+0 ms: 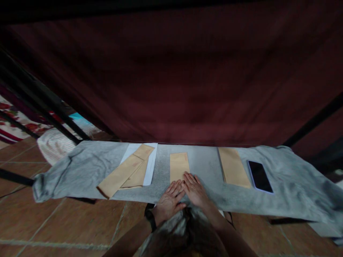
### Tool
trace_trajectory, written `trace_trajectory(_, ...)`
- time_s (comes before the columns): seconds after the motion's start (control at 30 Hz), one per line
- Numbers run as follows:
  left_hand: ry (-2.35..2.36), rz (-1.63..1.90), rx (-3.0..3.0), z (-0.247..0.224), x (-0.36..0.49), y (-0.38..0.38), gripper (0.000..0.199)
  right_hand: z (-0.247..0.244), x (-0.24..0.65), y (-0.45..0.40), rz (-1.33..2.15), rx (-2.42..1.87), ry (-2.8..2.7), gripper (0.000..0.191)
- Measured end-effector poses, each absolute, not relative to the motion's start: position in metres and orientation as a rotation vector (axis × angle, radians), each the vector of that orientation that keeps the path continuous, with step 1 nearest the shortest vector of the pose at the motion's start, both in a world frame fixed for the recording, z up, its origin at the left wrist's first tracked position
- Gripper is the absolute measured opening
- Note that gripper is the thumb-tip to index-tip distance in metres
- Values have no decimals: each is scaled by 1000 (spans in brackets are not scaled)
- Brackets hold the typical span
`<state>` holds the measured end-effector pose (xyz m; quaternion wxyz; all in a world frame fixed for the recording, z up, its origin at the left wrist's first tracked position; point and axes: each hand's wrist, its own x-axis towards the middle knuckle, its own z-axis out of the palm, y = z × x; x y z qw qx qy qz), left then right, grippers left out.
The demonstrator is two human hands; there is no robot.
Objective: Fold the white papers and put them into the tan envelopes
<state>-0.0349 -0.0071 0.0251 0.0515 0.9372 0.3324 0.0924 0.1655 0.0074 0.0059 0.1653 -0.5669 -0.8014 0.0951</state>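
Right now your left hand and right hand lie flat and uncurled, fingers over the near end of 1 smooth, rectangular paper envelope, resting on fuzzy grey cloth between overlapping tan envelopes and a glossy phone.

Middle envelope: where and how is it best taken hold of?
Probably by pinching the envelope's right long edge near the far end, coming in low from the right. It is thin and lies flat on the cloth, so an edge must be lifted; that stretch is uncovered, while fingers lie over the near end.
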Motion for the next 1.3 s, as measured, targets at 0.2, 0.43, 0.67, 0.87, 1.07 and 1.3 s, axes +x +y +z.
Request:
trace_trajectory(0.2, 1018, 278, 2874, 22, -35, -5, 70, 12, 155, 63, 352, -1699, -2316, 58)
trace_trajectory(0.43, 1052, 262, 2864, 21, -35, -4, 71, 8, 149, 107, 375, -1803, -2271, 59)
trace_trajectory(0.67, 1045, 300, 2887, 14, -36, -1, 71, 2, 146, 116, 318, -1849, -2213, 60)
trace_trajectory(0.87, 1060, 318, 2929, 14, -34, -2, 71, 3, 151, 94, 259, -1845, -2206, 59)
trace_trajectory(1.07, 1027, 353, 2927, 15, -34, -2, 67, -3, 171, 33, 131, -1668, -2321, 56)
trace_trajectory(1.3, 1033, 316, 2856, 31, -32, -6, 59, -3, 195, -40, 8, -1379, -2427, 57)
